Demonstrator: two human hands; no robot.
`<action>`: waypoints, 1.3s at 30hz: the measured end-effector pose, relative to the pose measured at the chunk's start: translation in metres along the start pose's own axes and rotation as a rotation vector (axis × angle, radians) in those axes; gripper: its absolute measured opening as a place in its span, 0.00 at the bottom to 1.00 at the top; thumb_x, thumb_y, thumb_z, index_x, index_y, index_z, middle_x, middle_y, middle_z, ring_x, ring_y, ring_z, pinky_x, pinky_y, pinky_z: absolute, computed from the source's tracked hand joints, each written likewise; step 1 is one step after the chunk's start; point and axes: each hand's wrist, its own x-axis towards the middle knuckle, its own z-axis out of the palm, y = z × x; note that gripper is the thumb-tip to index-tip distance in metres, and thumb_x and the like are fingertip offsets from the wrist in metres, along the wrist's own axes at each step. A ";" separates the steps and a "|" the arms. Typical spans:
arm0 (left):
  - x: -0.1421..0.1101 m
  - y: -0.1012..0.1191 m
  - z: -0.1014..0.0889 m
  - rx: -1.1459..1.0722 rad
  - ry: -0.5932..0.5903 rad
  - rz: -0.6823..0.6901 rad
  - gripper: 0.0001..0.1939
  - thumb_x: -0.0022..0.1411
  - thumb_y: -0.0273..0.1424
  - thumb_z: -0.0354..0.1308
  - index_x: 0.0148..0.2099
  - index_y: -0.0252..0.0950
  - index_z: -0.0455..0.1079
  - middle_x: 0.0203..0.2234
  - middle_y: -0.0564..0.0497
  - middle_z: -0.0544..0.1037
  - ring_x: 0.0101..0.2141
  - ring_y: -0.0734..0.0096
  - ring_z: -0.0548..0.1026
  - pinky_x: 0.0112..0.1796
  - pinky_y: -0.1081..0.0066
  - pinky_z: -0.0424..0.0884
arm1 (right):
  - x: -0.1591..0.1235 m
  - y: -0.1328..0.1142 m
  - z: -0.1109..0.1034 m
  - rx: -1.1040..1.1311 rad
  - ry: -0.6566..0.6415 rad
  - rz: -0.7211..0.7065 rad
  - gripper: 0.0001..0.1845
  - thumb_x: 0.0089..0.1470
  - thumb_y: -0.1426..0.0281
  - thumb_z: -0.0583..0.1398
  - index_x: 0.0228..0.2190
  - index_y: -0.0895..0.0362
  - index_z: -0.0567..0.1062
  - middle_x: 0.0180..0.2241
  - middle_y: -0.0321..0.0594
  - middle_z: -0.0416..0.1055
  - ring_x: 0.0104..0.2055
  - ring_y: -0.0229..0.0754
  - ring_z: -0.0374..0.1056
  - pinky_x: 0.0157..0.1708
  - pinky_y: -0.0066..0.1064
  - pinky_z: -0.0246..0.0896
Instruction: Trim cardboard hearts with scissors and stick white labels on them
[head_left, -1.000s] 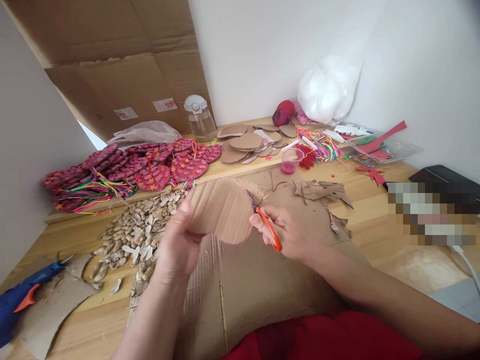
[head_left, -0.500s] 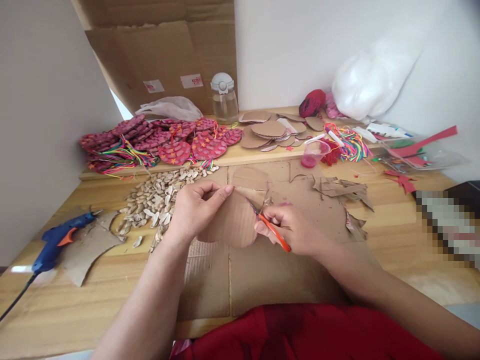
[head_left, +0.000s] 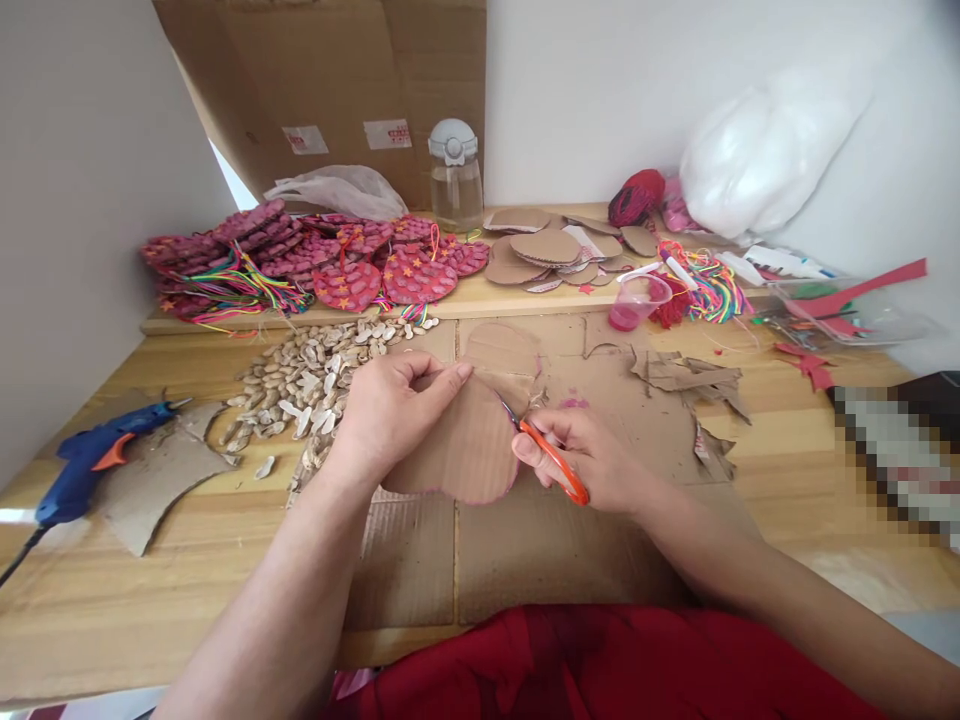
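Observation:
Between thumb and fingers, my left hand (head_left: 409, 405) grips the upper left edge of a rounded cardboard piece (head_left: 461, 450), whose lower and right edges carry a pink line. My right hand (head_left: 581, 450) is closed around orange-handled scissors (head_left: 559, 462). Their blades lie at the right edge of the piece, pointing up and left, by a small curled offcut. Below the hands lies a large flat cardboard sheet (head_left: 555, 560), and a faint rounded outline shows on cardboard just beyond my left thumb.
Peanut shells (head_left: 300, 375) spread left of the hands, with a blue glue gun (head_left: 97, 455) on a cardboard scrap (head_left: 161, 480) farther left. Along the back shelf stand decorated red pieces (head_left: 345, 285), cut cardboard shapes (head_left: 544, 250), a bottle (head_left: 456, 180) and a pink-stained cup (head_left: 637, 300). Torn cardboard strips (head_left: 694, 375) lie right.
The camera view has shifted slightly. My left hand keeps its grip on the cardboard, and the scissors stay at its right edge with little visible movement.

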 end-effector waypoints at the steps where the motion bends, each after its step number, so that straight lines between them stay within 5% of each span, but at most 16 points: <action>1: 0.000 0.000 0.000 -0.002 -0.001 -0.004 0.21 0.59 0.48 0.59 0.24 0.36 0.73 0.16 0.55 0.70 0.21 0.74 0.64 0.24 0.73 0.56 | 0.000 -0.001 0.000 0.004 0.003 0.004 0.25 0.58 0.50 0.60 0.22 0.56 0.64 0.18 0.29 0.61 0.20 0.31 0.53 0.21 0.27 0.46; 26: 0.001 0.001 -0.002 0.005 -0.027 -0.012 0.22 0.59 0.48 0.58 0.23 0.35 0.71 0.17 0.54 0.71 0.22 0.74 0.64 0.24 0.73 0.56 | -0.001 0.000 0.000 0.010 0.022 0.001 0.24 0.57 0.53 0.62 0.21 0.55 0.62 0.17 0.27 0.56 0.19 0.30 0.49 0.20 0.28 0.41; 39: 0.003 -0.002 -0.003 -0.014 -0.037 0.003 0.23 0.60 0.49 0.58 0.23 0.35 0.70 0.16 0.56 0.69 0.21 0.75 0.63 0.24 0.73 0.55 | -0.001 -0.005 0.002 -0.210 0.093 0.011 0.25 0.57 0.51 0.60 0.20 0.56 0.63 0.19 0.29 0.54 0.23 0.32 0.50 0.22 0.27 0.43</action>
